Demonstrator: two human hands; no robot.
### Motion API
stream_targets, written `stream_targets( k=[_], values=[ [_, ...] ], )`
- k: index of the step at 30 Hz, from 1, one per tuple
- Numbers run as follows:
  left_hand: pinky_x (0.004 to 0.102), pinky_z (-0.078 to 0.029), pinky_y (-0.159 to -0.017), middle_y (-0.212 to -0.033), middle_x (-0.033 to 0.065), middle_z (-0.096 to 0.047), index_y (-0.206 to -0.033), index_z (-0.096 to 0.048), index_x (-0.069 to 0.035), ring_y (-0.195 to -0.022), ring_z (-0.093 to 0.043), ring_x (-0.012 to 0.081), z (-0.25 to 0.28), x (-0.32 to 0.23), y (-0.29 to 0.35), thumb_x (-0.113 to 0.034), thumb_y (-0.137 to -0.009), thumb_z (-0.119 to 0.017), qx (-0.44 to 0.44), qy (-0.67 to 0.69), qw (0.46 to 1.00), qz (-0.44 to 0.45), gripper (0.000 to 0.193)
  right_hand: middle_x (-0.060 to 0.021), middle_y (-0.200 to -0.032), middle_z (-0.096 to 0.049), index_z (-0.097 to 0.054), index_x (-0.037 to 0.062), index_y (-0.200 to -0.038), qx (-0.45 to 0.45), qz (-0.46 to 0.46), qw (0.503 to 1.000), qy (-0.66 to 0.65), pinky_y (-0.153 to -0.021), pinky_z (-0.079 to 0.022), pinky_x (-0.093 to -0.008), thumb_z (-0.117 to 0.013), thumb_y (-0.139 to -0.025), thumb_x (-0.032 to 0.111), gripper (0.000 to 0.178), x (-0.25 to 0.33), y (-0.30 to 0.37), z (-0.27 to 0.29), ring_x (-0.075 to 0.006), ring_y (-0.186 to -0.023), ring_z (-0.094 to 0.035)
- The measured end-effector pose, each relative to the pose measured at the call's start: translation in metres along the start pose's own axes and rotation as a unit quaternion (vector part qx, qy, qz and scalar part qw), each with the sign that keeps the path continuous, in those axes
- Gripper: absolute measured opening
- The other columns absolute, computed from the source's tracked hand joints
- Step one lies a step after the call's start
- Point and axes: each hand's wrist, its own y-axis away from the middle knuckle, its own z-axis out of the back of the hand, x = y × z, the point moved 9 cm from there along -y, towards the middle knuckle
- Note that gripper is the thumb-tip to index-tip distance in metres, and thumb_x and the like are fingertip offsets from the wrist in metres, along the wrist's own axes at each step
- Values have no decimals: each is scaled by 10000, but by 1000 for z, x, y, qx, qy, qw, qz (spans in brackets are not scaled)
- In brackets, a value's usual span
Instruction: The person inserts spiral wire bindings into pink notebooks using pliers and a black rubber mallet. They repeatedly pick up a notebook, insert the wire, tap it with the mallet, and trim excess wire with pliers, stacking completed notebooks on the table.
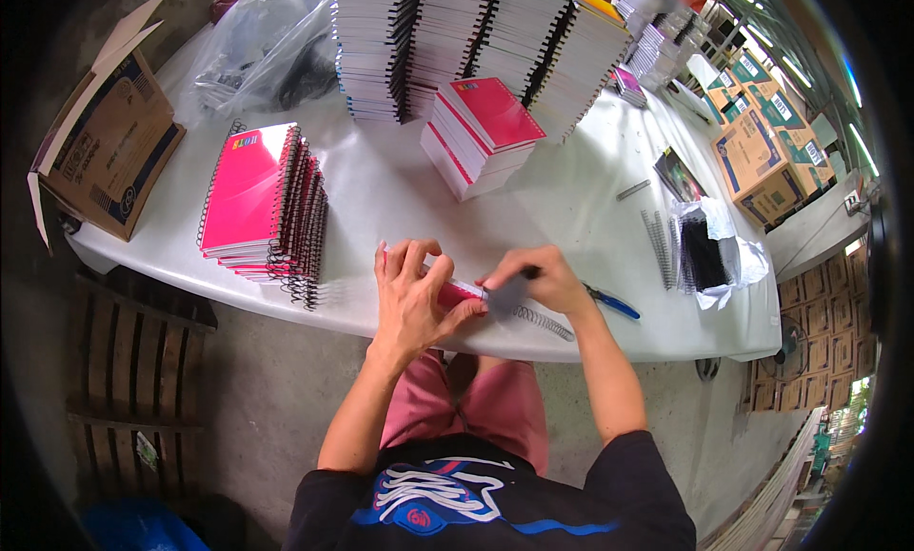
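Note:
Near the table's front edge, my left hand [409, 289] is closed round a small notebook [461, 292] with a pink cover, its fingers over the top and its thumb along the near side. Just to the right, my right hand [550, 283] is curled by the notebook's right end. A small dark thing [530, 272] pokes out of its fingers, too blurred to name. A loose wire spiral [543, 323] lies on the table below the right hand; whether it joins the notebook is unclear. Farther right rests a blue-handled hand tool [614, 304].
Spiral-bound pink notebooks [249, 189] are piled at left, and pink-covered blocks [490, 113] without visible spirals stand beyond my hands. Tall notebook stacks [371, 56] rise behind. At right lie spirals [654, 237] and black spirals [705, 251] in white wrapping. An opened carton [114, 142] stands far left.

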Motion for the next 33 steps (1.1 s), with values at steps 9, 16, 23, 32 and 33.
stream_targets(
  k=[9,16,23,32,33],
  values=[
    [508,-323,-947,-1164,107,-470,-794,-565,-64,-1099,-423,319,-5,3,-3,-550,-600,-748,38,47,997,53,555,-104,-770,-681,-701,-4,-796,-77,-14,984,159,-697,-501,-277,-655,-616,-118,218,3,-8,23,-199,-725,-644],
    [476,-353,-929,-1219,126,-451,-735,-555,-62,-1154,-407,346,1,2,-7,-539,-561,-771,5,60,998,27,551,-99,-781,-678,-706,4,-793,-51,-10,986,157,-701,-499,-270,-621,-613,-149,251,12,-13,20,-182,-748,-654],
    [457,-385,-896,-1235,132,-431,-716,-543,-60,-1129,-407,363,2,9,-8,-509,-504,-809,-25,94,994,41,564,-79,-761,-668,-709,30,-829,-64,39,997,6,-675,-475,-258,-608,-619,-128,281,14,-14,12,-150,-716,-622],
    [399,-429,-783,-1245,127,-397,-686,-528,-66,-942,-420,294,-12,29,-1,-465,-459,-856,-33,204,977,62,564,-54,-767,-665,-708,38,-806,-36,112,993,-29,-649,-476,-254,-639,-607,-138,275,36,-9,-9,-147,-686,-611],
    [399,-429,-781,-1242,127,-397,-685,-526,-66,-942,-419,291,-13,30,-5,-465,-458,-857,-27,205,976,60,566,-58,-770,-666,-713,41,-816,-58,31,997,37,-654,-478,-250,-634,-613,-144,286,19,-13,-6,-144,-692,-614]
  ],
)
